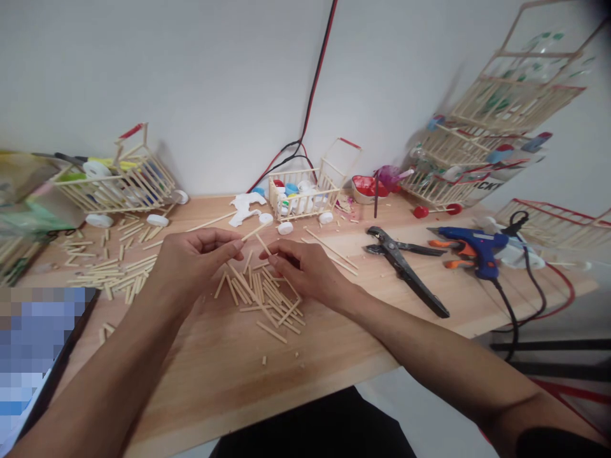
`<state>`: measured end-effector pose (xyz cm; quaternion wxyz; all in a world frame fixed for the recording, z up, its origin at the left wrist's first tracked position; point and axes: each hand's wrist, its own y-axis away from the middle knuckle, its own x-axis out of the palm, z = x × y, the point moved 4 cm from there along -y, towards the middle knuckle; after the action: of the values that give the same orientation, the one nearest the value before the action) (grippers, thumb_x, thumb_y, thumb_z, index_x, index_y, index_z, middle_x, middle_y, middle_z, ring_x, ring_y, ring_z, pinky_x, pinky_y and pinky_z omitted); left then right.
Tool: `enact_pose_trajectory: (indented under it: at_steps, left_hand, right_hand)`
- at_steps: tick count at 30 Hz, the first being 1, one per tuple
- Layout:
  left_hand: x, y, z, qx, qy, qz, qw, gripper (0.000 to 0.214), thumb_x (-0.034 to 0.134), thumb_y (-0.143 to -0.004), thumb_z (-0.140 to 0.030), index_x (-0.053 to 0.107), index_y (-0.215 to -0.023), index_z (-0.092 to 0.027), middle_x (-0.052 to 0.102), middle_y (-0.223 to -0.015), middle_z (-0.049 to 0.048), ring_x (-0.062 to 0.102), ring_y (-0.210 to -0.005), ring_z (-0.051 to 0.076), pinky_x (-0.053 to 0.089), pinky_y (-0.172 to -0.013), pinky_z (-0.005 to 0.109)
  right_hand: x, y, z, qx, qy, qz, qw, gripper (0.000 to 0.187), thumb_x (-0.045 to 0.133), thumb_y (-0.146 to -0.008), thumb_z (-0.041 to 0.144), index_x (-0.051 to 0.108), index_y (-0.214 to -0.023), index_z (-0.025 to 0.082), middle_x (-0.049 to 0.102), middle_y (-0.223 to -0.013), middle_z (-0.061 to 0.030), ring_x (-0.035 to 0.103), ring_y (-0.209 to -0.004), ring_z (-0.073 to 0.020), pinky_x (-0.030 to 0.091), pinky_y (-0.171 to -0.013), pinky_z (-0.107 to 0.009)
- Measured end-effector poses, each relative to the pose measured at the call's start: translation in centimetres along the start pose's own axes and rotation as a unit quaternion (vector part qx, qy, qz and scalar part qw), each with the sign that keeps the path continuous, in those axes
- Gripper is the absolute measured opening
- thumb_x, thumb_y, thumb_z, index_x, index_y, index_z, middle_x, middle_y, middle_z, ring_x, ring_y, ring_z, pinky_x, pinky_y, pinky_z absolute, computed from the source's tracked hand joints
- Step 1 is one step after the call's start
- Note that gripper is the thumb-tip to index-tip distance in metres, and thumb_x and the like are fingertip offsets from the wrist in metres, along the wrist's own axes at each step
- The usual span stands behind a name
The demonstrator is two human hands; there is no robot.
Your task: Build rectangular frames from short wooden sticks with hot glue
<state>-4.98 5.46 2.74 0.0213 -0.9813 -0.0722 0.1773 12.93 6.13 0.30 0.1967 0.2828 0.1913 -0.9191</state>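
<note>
My left hand [200, 254] pinches a thin wooden stick [254, 231] between thumb and fingers, its free end pointing up and right. In my right hand [308, 267] is a second wooden stick [262, 243], slanting up and left. The two sticks come very close near their tips; whether they touch I cannot tell. Below both hands lies a loose pile of short cut sticks [260, 292]. A few longer sticks [341, 257] rest on the table just beyond my right hand.
Pliers [398, 261] and a blue glue gun [477, 245] with its cable lie at right. Small stick-built carts [119, 187] [305, 197] stand along the wall, with stacked stick baskets [510, 121] at far right. More cut sticks [114, 273] and a screen [42, 356] are at left.
</note>
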Motion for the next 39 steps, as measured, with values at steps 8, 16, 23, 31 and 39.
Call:
enact_pose_trajectory:
  at_steps: [8, 16, 23, 31, 39]
  left_hand:
    - [-0.1, -0.1, 0.1, 0.006, -0.019, 0.0, 1.0, 0.015, 0.073, -0.063, -0.035, 0.074, -0.068, -0.021, 0.068, -0.06, -0.0005, 0.058, -0.06, 0.014, 0.045, -0.061, 0.026]
    - [-0.1, -0.1, 0.1, 0.002, -0.01, 0.002, 1.0, 0.02, 0.072, -0.067, -0.039, 0.075, -0.073, -0.02, 0.071, -0.067, 0.0017, 0.062, -0.066, 0.016, 0.049, -0.069, 0.029]
    - [-0.1, -0.1, 0.7, -0.023, 0.106, 0.0, 0.994, 0.033, 0.06, -0.079, -0.045, 0.074, -0.087, -0.016, 0.073, -0.092, 0.0092, 0.064, -0.076, 0.018, 0.053, -0.07, 0.033]
    - [-0.1, 0.0, 0.6, -0.01, 0.076, 0.004, 0.997, 0.034, 0.066, -0.075, -0.045, 0.074, -0.089, -0.016, 0.073, -0.09, 0.0079, 0.063, -0.077, 0.018, 0.053, -0.069, 0.031]
    - [0.3, 0.1, -0.4, 0.046, -0.047, 0.008, 0.998, 0.031, 0.072, -0.068, -0.042, 0.075, -0.092, -0.022, 0.075, -0.094, 0.0048, 0.067, -0.088, 0.023, 0.052, -0.08, 0.034]
  right_hand:
    - [-0.2, 0.0, 0.3, -0.006, -0.003, -0.005, 1.0, 0.022, 0.049, -0.09, 0.023, 0.068, -0.098, 0.015, 0.059, -0.066, 0.0024, 0.044, -0.055, -0.007, 0.031, -0.055, -0.019]
    - [-0.2, -0.1, 0.0, 0.0, -0.019, -0.007, 1.0, 0.023, 0.049, -0.09, 0.025, 0.068, -0.099, 0.016, 0.059, -0.064, 0.0029, 0.046, -0.054, -0.0069, 0.033, -0.055, -0.02]
    - [-0.2, 0.0, -0.6, 0.032, -0.063, -0.016, 0.997, 0.024, 0.048, -0.091, 0.029, 0.065, -0.1, 0.016, 0.064, -0.071, 0.0004, 0.055, -0.06, -0.008, 0.038, -0.057, -0.02]
    - [-0.5, 0.2, -0.6, 0.036, -0.061, -0.033, 0.997, 0.022, 0.049, -0.09, 0.028, 0.065, -0.099, 0.016, 0.063, -0.071, 0.0005, 0.055, -0.059, -0.0081, 0.038, -0.055, -0.02]
    - [-0.3, 0.3, 0.2, 0.01, -0.039, -0.022, 0.999, 0.023, 0.049, -0.09, 0.026, 0.068, -0.099, 0.016, 0.063, -0.069, 0.001, 0.051, -0.058, -0.0078, 0.035, -0.056, -0.02]
